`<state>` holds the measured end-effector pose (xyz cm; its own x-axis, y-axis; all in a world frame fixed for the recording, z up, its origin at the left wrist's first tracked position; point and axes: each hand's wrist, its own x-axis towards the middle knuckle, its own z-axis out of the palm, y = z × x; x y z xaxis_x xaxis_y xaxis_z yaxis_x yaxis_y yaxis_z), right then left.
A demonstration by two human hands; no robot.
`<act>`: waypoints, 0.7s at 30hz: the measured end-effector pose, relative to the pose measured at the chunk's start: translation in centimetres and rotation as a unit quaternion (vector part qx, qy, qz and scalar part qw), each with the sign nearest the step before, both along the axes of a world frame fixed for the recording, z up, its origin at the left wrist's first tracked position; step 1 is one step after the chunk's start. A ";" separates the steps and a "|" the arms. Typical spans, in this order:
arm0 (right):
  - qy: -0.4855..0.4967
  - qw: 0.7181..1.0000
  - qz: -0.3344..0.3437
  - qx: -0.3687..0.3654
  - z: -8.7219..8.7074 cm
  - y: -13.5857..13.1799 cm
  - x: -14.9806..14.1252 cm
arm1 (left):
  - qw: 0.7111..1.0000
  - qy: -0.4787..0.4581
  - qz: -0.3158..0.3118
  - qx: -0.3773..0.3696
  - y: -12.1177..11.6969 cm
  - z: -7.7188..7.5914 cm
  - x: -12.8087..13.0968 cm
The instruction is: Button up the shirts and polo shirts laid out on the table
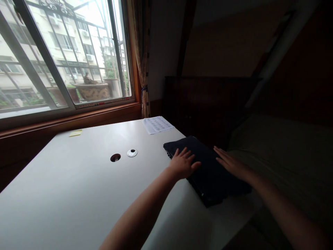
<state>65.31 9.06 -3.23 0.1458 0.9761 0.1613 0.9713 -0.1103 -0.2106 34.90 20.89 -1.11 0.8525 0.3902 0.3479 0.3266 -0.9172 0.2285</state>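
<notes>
The dark navy bundle (208, 170), flat and seemingly folded, lies at the right side of the white counter (85, 194), under and between the two hands. The left hand (183, 165) is on its far left part, fingers spread wide and gripping nothing. The right hand (230, 166) is at its right edge, fingers straight and unclosed; whether they press on it or only hover, I cannot tell.

Farther off, a printed sheet (158, 125) lies at the counter's far edge, and a yellow slip (75, 133) near the far left corner. A round hole (115, 158) and a ringed opening (132, 153) sit near the middle. Beyond are a barred window (65, 45) and a tied curtain (142, 62); the room's right side is very dark.

The bundle's long axis runs from far left to near right, its narrower ends facing those ways.
</notes>
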 end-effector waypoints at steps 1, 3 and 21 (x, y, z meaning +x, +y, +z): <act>-0.001 1.000 0.026 0.006 0.3 -0.2 -0.7 | 0.999 0.004 -0.046 0.002 -1.4 0.1 0.3; 0.001 0.998 0.057 -0.018 0.4 -0.7 -1.9 | 0.995 0.007 -0.096 0.018 -4.2 -0.3 0.6; 0.100 0.991 -0.088 -0.026 -3.1 -3.9 1.7 | 0.984 0.002 -0.112 0.137 -12.7 -3.1 -4.4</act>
<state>66.97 5.16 -6.35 0.3386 0.9389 0.0622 0.8757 -0.2902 -0.3860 30.46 8.23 -4.18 0.9081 0.0854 0.4100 0.1105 -0.9932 -0.0379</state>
